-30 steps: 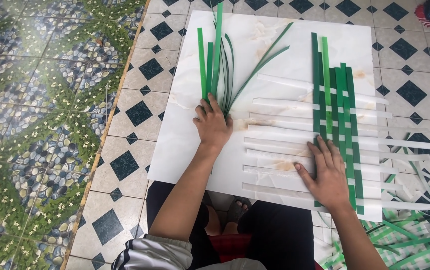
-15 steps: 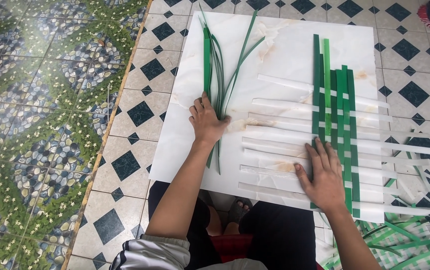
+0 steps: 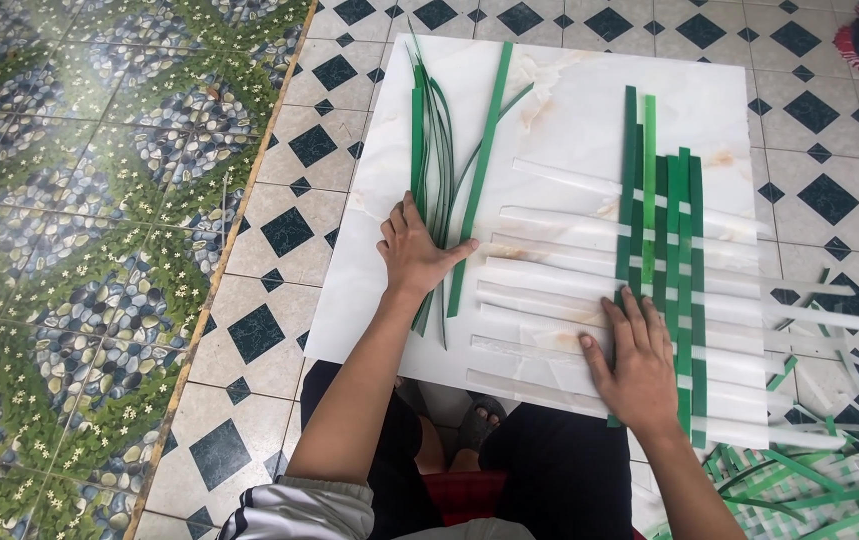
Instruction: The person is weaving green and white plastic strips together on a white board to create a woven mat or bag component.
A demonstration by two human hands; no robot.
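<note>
Nearest me, my right hand lay flat with fingers spread, holding nothing, pressing the woven mat of green strips crossed through white ones. To the left, my left hand rested open-palmed on a loose bundle of dark green strips, which fanned away from me. Everything sat on a white marbled board over the tiled floor.

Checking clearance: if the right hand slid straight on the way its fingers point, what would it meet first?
The right hand points up the board, already resting on the woven green strips; it would probably just run along them and the white cross strips.
</note>
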